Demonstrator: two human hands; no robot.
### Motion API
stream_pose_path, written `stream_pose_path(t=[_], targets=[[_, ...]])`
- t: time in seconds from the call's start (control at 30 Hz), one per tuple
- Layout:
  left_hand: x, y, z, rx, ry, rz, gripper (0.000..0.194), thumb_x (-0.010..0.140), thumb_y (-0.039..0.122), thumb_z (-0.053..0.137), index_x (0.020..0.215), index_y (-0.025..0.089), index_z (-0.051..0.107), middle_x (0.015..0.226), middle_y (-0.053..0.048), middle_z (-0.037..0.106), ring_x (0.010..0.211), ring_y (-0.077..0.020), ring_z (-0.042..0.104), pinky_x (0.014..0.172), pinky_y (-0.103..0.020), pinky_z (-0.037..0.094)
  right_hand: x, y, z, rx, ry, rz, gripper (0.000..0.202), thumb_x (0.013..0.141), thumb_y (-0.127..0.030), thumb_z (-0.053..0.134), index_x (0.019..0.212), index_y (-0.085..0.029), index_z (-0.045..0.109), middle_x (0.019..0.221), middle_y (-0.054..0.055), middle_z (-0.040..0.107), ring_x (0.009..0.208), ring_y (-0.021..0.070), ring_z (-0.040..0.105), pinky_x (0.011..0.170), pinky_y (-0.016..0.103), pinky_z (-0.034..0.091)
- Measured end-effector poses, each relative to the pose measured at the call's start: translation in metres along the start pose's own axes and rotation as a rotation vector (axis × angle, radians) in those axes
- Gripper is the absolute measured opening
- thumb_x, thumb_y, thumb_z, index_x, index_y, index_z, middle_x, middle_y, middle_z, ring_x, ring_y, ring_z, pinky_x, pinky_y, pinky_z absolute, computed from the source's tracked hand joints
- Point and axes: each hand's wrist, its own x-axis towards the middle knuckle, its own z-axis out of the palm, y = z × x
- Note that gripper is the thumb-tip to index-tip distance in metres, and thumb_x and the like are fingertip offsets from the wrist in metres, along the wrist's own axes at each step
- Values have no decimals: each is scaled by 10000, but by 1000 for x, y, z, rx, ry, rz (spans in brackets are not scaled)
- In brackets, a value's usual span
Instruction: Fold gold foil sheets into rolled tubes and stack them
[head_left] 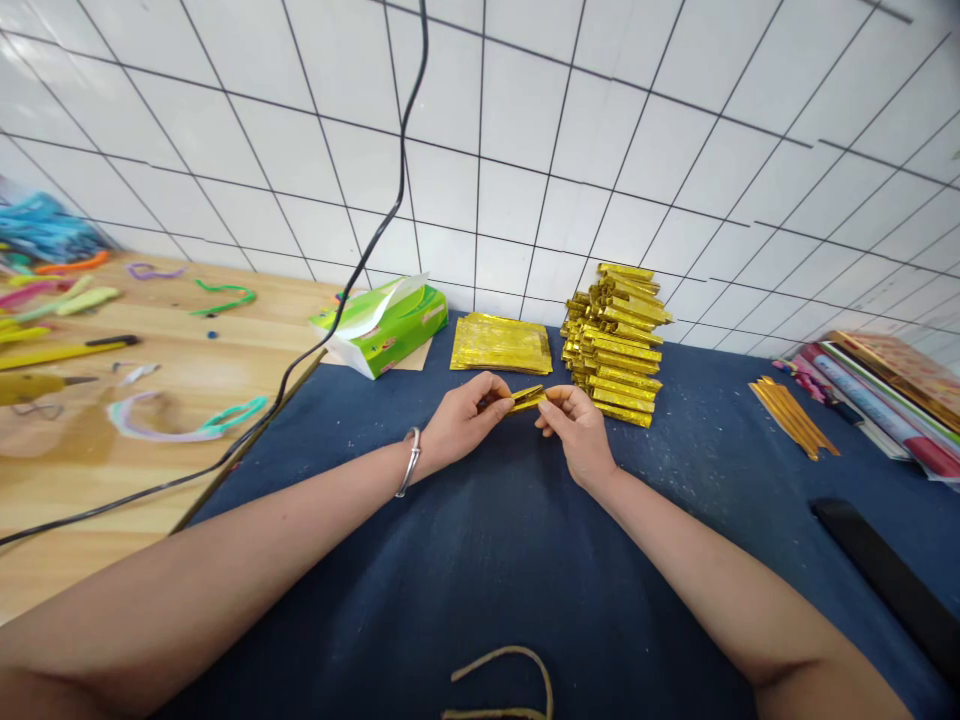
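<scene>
Between my two hands is a small piece of folded gold foil paper [528, 397], raised a little over the dark blue table cover. My left hand [474, 412], with a silver bangle at the wrist, pinches its left end. Its right end is pinched by my right hand [576, 428]. Just behind my hands lies a flat stack of gold foil paper sheets [501, 344]. A tall pile of folded gold paper strips [619, 345] rises behind my right hand, against the tiled wall.
A green tissue pack [397, 325] stands back left. A black cable [360, 265] hangs across the left side. Pipe cleaners and a yellow glue gun [37, 388] lie on the wooden table [262, 290]. Rightward are bronze strips [793, 415], stacked books [892, 400] and a long black object [889, 570].
</scene>
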Motion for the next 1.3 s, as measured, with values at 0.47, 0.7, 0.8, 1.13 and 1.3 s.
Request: stream_pose_path(t=[0.47, 0.7, 0.8, 1.13, 1.3], targets=[[3, -5, 2, 34, 3, -13, 126, 857, 298, 478, 853, 189, 541, 774, 23, 574, 684, -95, 496, 631, -222, 381, -1, -1, 0, -35, -22, -10, 199, 765, -366, 625, 890, -221, 572, 771, -26, 578, 610, 91, 552, 526, 213, 426], [2, -5, 2, 30, -3, -12, 130, 844, 306, 494, 860, 189, 548, 781, 16, 581, 678, -97, 498, 615, -221, 380, 0, -1, 0, -29, -21, 8, 224, 748, -385, 632, 886, -217, 579, 764, -24, 581, 605, 94, 551, 523, 217, 430], [2, -6, 2, 34, -1, -16, 118, 842, 297, 501, 867, 192, 549, 785, 18, 583, 673, -94, 495, 609, -219, 378, 0, 0, 0, -33, -18, 12, 229, 746, -389, 633, 882, -212, 583, 756, -22, 582, 605, 96, 549, 525, 219, 431], [2, -5, 2, 75, -1, -4, 118, 840, 300, 511, 859, 189, 546, 770, 17, 576, 634, -84, 481, 577, -204, 375, 0, 1, 0, -44, -10, 9, 217, 753, -380, 629, 881, -209, 594, 748, -20, 585, 600, 93, 542, 528, 218, 429], [1, -5, 3, 120, 7, 29, 90, 835, 270, 513, 850, 188, 547, 756, 17, 576, 637, -85, 485, 571, -198, 369, 1, 4, -2, -64, -15, 23, 226, 755, -386, 626, 885, -203, 603, 756, -12, 592, 607, 98, 545, 534, 222, 435]])
